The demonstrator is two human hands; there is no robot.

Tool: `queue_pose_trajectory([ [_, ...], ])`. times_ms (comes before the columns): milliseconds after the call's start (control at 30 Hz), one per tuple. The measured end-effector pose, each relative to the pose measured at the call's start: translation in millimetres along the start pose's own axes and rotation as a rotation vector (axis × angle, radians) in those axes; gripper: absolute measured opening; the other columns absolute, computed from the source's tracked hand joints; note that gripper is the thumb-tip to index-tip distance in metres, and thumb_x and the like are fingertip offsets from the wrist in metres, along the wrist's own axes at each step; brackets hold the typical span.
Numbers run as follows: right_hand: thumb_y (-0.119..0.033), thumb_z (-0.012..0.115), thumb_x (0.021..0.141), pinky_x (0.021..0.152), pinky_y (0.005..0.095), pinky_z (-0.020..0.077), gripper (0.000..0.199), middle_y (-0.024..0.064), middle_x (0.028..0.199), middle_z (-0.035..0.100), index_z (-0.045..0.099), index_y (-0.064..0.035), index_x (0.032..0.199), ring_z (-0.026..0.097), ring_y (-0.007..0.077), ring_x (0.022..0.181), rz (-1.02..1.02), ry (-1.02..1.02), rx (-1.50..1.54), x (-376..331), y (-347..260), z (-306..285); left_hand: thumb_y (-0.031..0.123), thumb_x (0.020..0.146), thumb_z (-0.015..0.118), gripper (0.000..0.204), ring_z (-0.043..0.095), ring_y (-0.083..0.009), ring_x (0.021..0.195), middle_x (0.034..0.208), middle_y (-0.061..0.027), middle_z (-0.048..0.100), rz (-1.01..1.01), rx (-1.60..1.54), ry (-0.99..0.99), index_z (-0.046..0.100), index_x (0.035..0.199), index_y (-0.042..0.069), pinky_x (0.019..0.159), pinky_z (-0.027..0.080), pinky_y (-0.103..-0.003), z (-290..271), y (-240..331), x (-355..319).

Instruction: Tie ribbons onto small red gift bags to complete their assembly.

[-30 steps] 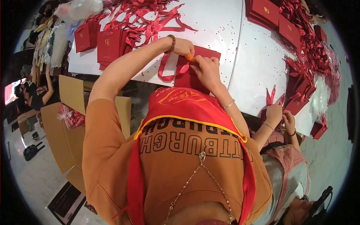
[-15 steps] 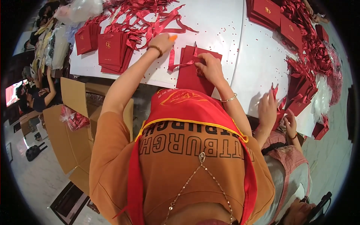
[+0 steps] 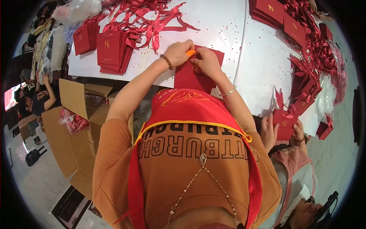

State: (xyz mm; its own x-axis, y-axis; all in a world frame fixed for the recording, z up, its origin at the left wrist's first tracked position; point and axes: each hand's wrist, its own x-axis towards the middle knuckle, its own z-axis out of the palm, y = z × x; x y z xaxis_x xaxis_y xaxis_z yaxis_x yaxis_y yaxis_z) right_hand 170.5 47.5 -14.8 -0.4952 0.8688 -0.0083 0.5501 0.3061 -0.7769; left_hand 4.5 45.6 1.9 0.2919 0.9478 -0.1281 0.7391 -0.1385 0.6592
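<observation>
A flat red paper gift bag (image 3: 190, 78) with a gold emblem lies on the white table in front of me, overlapping other red card at its right. My left hand (image 3: 178, 53) is closed at the bag's top edge, with a small orange piece (image 3: 190, 52) showing at its fingertips. What those fingers pinch is hidden. My right hand (image 3: 207, 63) rests on the bag's upper part, its fingers curled and pressed together at the top edge beside the left. The two hands nearly touch.
Stacked red bags (image 3: 110, 51) and a heap of red ribbons (image 3: 152, 23) lie farther left. More ribboned bags (image 3: 295, 32) stand at the right. Beside me a co-worker's hands hold a small red bag (image 3: 285, 124). An open cardboard box (image 3: 72, 141) sits at lower left.
My left hand has come right and nearer, from beside the ribbons to the bag's top edge. The loose ribbon by my right hand no longer shows. The co-worker's bag has come into view.
</observation>
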Motion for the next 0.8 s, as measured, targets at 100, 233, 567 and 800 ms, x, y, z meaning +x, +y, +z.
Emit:
queue_pose_trajectory([
  [100, -0.015, 0.071, 0.065, 0.071, 0.0402, 0.0434, 0.025, 0.0122, 0.088, 0.053, 0.059, -0.0032, 0.083, 0.054, 0.0313, 0.083, -0.048, 0.053, -0.238, -12, -3, -14, 0.018, 0.082, 0.054, 0.015, 0.058, -0.0331, 0.071, 0.076, -0.0149, 0.06, 0.034, 0.021, 0.012, 0.051, 0.088, 0.004, 0.061, 0.043, -0.04, 9, -6, -4],
  [233, -0.014, 0.071, 0.066, 0.07, 0.0384, 0.0439, 0.025, 0.0096, 0.091, 0.051, 0.059, -0.0037, 0.086, 0.054, 0.0285, 0.081, -0.11, 0.116, -0.409, -32, 0, -41, 0.018, 0.082, 0.054, 0.015, 0.057, -0.0329, 0.073, 0.076, -0.0142, 0.06, 0.034, 0.053, -0.001, 0.051, 0.088, 0.005, 0.063, 0.043, -0.04, 9, -5, -6],
  [567, -0.01, 0.068, 0.073, 0.056, 0.0289, 0.0451, 0.022, 0.0105, 0.067, 0.059, 0.057, -0.0012, 0.091, 0.056, 0.0165, 0.058, 0.349, 0.014, 0.264, -38, 17, -37, 0.012, 0.079, 0.058, 0.011, 0.061, -0.0284, 0.069, 0.074, -0.0136, 0.062, 0.176, 0.019, 0.163, 0.057, 0.086, 0.003, 0.062, 0.046, -0.037, 28, 27, -15],
  [800, -0.009, 0.068, 0.072, 0.058, 0.0297, 0.0447, 0.024, 0.0106, 0.071, 0.06, 0.058, -0.0012, 0.092, 0.056, 0.0183, 0.061, 0.373, -0.019, 0.277, -40, 16, -38, 0.009, 0.079, 0.06, 0.009, 0.063, -0.02, 0.059, 0.073, -0.013, 0.065, -0.04, -0.158, 0.151, 0.06, 0.084, 0.001, 0.054, 0.048, -0.031, 57, 32, -13],
])
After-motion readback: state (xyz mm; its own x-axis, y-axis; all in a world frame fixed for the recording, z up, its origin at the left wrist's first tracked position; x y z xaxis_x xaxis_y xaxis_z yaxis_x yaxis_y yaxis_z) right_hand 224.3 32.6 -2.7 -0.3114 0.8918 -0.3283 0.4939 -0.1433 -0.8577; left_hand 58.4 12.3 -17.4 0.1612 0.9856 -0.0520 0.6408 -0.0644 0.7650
